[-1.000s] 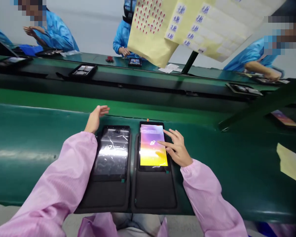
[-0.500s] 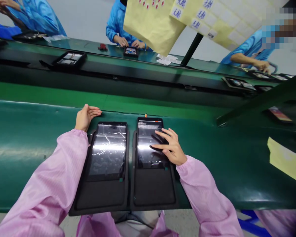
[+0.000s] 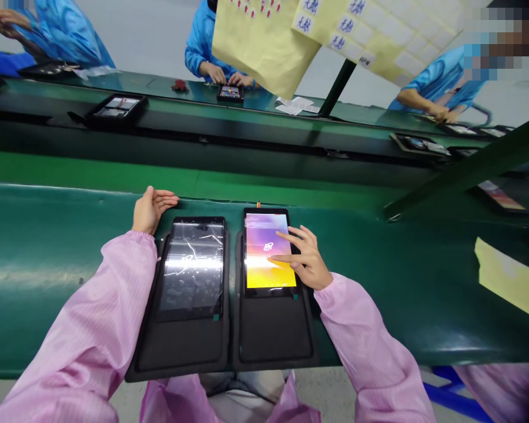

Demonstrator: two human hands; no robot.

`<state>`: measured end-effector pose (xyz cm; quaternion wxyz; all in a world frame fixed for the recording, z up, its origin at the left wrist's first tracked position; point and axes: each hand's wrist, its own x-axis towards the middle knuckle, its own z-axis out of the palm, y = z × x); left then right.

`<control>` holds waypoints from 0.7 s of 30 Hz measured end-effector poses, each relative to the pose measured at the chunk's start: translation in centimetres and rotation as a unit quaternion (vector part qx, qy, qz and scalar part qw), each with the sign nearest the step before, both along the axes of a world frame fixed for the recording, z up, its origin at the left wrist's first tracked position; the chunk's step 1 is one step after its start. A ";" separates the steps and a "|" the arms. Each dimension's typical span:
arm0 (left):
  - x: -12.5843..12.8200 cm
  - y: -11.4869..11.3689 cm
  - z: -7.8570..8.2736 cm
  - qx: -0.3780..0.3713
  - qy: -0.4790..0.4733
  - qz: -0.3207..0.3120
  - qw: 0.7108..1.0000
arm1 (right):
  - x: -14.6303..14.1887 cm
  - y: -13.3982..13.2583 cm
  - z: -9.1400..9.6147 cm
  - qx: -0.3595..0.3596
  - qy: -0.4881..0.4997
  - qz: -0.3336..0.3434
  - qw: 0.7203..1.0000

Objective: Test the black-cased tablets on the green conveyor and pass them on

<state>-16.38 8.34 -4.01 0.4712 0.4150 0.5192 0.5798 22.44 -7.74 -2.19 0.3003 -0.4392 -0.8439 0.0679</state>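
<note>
Two tablets lie side by side on black trays in front of me. The left tablet (image 3: 191, 267) has a dark, reflective screen and rests on the left tray (image 3: 183, 349). The right tablet (image 3: 264, 235) is lit purple to yellow with a white mark, and lies on the right tray (image 3: 275, 335). My right hand (image 3: 307, 255) hovers over or touches the right side of that lit screen, fingers spread, holding nothing. Beyond the left tablet's upper corner, my left hand (image 3: 152, 208) rests at the table's far edge, fingers stretched out and holding nothing.
A green table (image 3: 62, 264) spans the front, with a yellow sheet (image 3: 509, 279) at right. A slanted green post (image 3: 449, 182) rises there. Across runs a dark conveyor line (image 3: 171, 126) carrying devices such as a tablet in a tray (image 3: 119, 108). Several blue-sleeved people work behind it.
The right tablet's screen has gone from dark to a lit purple and yellow picture with a white mark. My hands keep about the same place. A co-worker's hands at far right have shifted left.
</note>
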 end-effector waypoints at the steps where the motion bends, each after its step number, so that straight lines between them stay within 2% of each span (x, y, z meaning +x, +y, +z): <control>1: 0.0 0.0 0.0 0.000 -0.002 -0.001 1.000 | 0.0 0.0 0.0 -0.001 -0.001 0.003 1.000; 10: 0.0 0.1 -0.1 0.005 -0.006 0.003 1.000 | -0.5 -0.9 0.0 -0.038 -0.028 0.073 0.996; 12: 0.0 0.1 -0.1 0.006 -0.013 0.001 1.000 | -0.5 -0.7 -0.1 -0.043 -0.044 0.066 0.996; 14: 0.0 0.1 -0.1 0.005 -0.017 -0.002 1.000 | -0.2 -0.3 -0.3 -0.039 -0.061 0.024 0.997; 16: -0.1 0.2 -0.2 0.005 -0.016 -0.002 1.000 | 0.2 0.3 -0.6 -0.029 -0.064 -0.051 0.996; 19: -0.2 0.3 -0.2 0.004 -0.017 -0.001 1.000 | 1.0 1.0 -1.2 -0.026 -0.030 -0.150 0.988; 21: -0.2 0.4 -0.3 0.004 -0.020 -0.002 1.000 | 1.5 1.3 -1.6 -0.035 0.003 -0.181 0.983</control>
